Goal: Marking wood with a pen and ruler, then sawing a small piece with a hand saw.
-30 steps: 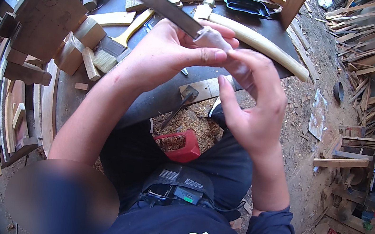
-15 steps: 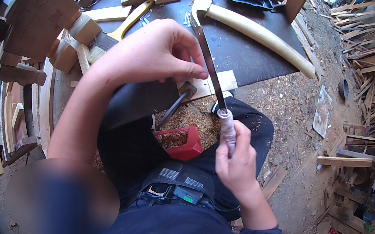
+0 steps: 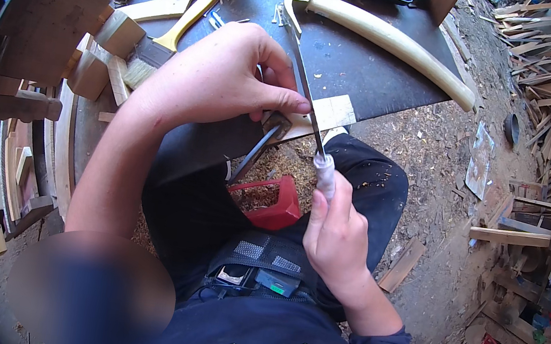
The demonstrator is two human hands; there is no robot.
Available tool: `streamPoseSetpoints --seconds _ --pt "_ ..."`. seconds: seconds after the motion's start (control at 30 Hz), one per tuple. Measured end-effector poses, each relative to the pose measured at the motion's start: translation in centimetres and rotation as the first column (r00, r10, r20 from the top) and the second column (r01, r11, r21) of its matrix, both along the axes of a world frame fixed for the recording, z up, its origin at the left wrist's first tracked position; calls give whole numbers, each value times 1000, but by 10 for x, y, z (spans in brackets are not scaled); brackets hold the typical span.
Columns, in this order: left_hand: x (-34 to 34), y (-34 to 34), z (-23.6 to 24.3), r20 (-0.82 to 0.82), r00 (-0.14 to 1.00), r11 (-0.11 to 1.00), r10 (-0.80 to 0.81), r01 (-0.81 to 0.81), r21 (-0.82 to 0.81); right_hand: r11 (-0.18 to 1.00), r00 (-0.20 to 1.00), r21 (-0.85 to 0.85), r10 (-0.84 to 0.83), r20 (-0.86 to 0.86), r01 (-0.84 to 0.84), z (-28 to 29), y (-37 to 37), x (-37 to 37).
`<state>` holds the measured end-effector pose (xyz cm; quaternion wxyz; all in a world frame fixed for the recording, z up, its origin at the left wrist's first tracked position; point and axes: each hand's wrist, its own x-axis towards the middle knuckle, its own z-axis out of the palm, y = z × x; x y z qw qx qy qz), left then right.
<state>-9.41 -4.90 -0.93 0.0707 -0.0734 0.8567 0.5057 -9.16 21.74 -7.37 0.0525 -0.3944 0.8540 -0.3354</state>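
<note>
Far left: stacked wooden blocks [image 3: 50,21] along the curved edge of a dark work board [image 3: 361,64]. Just right of them, a yellow-handled brush [image 3: 168,34] lying on the board, bristles toward the near left. Left hand [image 3: 222,76] over the near edge of the board, fingers curled tight, thumb and forefinger pinched on a small wooden piece [image 3: 275,124] and pressed against the shaft of a long slim file [image 3: 304,91]. File slanting from the far middle of the board down toward the lap, passing over the pinched piece. Under the left hand, a dark metal bar [image 3: 253,155] running down toward a red tray [image 3: 271,203] on the lap, sawdust heaped around and inside it. Pale flat strip of wood [image 3: 329,113] touching the board's near edge, just right of the left thumb. Right hand [image 3: 336,240] nearer the body and right of the tray, closed in a full grip around the file's pale handle [image 3: 324,175], thumb laid along it. Far right on the board, a hammer with a pale curved handle [image 3: 392,41], head toward the far middle. Beyond the board, dirt ground strewn with wood scraps [image 3: 542,76] and shavings, well apart from both hands.
</note>
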Motion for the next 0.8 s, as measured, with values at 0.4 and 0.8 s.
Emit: streamPoseSetpoints --seconds 0.4,0.8 --pt "5 -15 27 246 956 984 -160 173 -32 999 999 22 -27 -26 27 1 8 3" --pt "1 -11 30 275 945 979 -178 199 -50 989 995 -147 -48 -91 34 -24 88 14"
